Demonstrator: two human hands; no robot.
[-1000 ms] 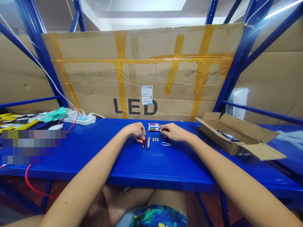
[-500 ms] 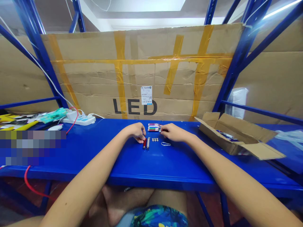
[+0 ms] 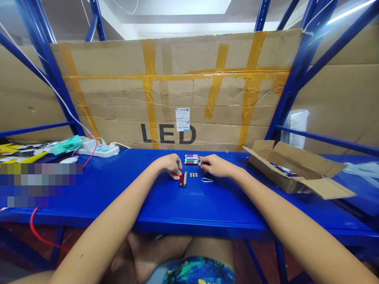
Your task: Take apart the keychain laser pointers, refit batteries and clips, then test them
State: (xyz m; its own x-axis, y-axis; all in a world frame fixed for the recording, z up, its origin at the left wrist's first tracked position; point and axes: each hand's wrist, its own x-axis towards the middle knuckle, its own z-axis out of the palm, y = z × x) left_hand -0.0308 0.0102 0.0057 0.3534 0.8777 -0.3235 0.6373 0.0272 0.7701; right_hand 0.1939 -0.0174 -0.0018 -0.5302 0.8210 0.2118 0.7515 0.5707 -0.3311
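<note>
My left hand (image 3: 171,165) has its fingertips closed on the upper end of a short red metal tube (image 3: 181,180) lying on the blue table. Right beside that tube is a silver one (image 3: 185,180). My right hand (image 3: 211,165) is pinched at a small silver piece (image 3: 199,163), partly covered by the fingers, at the right ends of a row of coloured pen-like metal tubes (image 3: 191,159). Small round silver button cells (image 3: 193,174) sit between the hands. A silver carabiner clip (image 3: 207,180) rests just below my right hand.
An opened cardboard box (image 3: 266,179) with metal tubes inside stands at the right. To the left are a white power strip (image 3: 103,150), a red cable (image 3: 94,152) and packaged items (image 3: 26,152). A large taped cardboard sheet (image 3: 118,98) rises behind the blue table (image 3: 207,209).
The view has shifted very slightly. Both hands keep their places, and the tubes, cells and clip lie as before.
</note>
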